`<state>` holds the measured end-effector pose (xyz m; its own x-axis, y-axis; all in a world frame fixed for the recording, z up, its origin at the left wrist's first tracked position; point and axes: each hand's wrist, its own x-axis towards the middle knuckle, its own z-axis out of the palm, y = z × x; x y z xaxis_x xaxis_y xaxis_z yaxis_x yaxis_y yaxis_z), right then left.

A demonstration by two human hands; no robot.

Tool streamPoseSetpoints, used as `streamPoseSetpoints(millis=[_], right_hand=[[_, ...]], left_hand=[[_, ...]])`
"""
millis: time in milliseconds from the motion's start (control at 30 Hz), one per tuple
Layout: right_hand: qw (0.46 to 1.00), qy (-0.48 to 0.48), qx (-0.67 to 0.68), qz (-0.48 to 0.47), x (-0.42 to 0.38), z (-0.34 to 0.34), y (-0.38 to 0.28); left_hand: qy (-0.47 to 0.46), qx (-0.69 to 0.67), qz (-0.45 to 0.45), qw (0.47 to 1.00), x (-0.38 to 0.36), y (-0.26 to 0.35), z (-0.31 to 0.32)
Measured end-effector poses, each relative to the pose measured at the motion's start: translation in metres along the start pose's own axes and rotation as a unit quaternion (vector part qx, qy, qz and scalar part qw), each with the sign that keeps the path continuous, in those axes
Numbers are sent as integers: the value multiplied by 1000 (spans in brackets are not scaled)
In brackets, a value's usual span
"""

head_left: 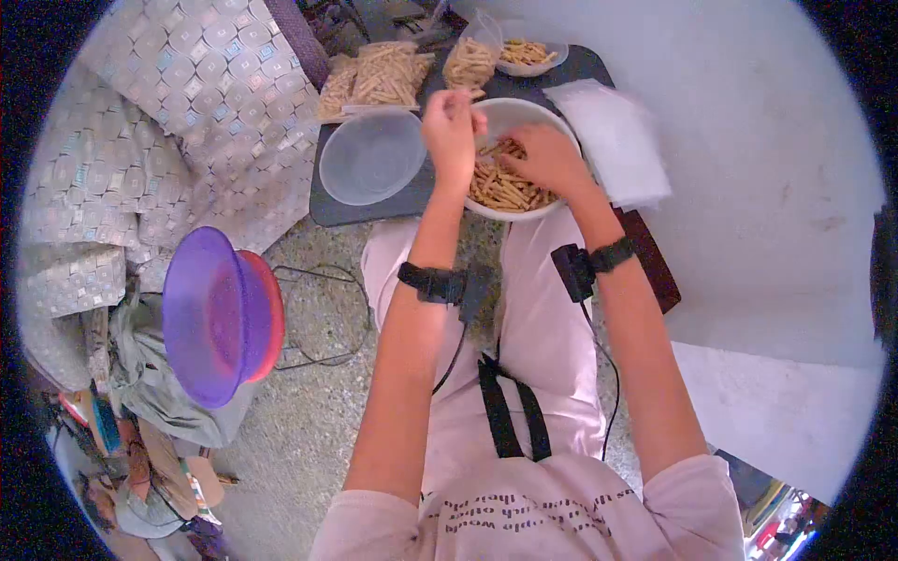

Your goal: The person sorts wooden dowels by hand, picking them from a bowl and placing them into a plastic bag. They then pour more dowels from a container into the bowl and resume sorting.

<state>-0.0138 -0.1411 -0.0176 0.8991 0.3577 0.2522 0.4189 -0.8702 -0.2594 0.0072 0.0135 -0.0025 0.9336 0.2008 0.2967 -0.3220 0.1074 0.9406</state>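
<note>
A white bowl [514, 214] of tan, stick-shaped snacks [510, 192] stands in front of my knees. Into it reaches my right hand [547, 157], its fingers bent and pressed among the sticks. My left hand [451, 131] is raised over the bowl's left rim with its fingers curled closed. A stick end shows by its fingertips, but what it grips is partly hidden. Just beyond that hand a clear plastic bag [472, 58] part-filled with sticks stands upright with its top open.
On the dark low table [341, 208] are a clear plastic tub [372, 157], filled snack bags [385, 73], a small bowl of sticks [528, 65] and a stack of clear bags [613, 140]. A purple basin [201, 318] with a red basin [267, 318] is at the left. A wall [767, 187] borders the right.
</note>
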Motion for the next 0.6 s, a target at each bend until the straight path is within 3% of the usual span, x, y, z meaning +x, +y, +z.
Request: streamPoseSetpoints(millis=[133,200,300,400,500,600], right_hand=[[997,-70,-16,6,-2,-3,-8],[996,-79,29,17,-2,0,-12],[992,-82,79,-62,3,4,-3],[969,-118,217,-29,8,8,7],[938,-60,338,57,1,-22,-9],[907,32,420,0,3,-19,-3]], left_hand=[[142,-135,47,979,3,5,5],[191,-119,82,971,4,7,2],[242,-92,132,957,4,10,-1],[278,-71,170,943,5,11,-2],[282,-77,154,944,2,12,0],[225,-67,126,964,0,9,4]])
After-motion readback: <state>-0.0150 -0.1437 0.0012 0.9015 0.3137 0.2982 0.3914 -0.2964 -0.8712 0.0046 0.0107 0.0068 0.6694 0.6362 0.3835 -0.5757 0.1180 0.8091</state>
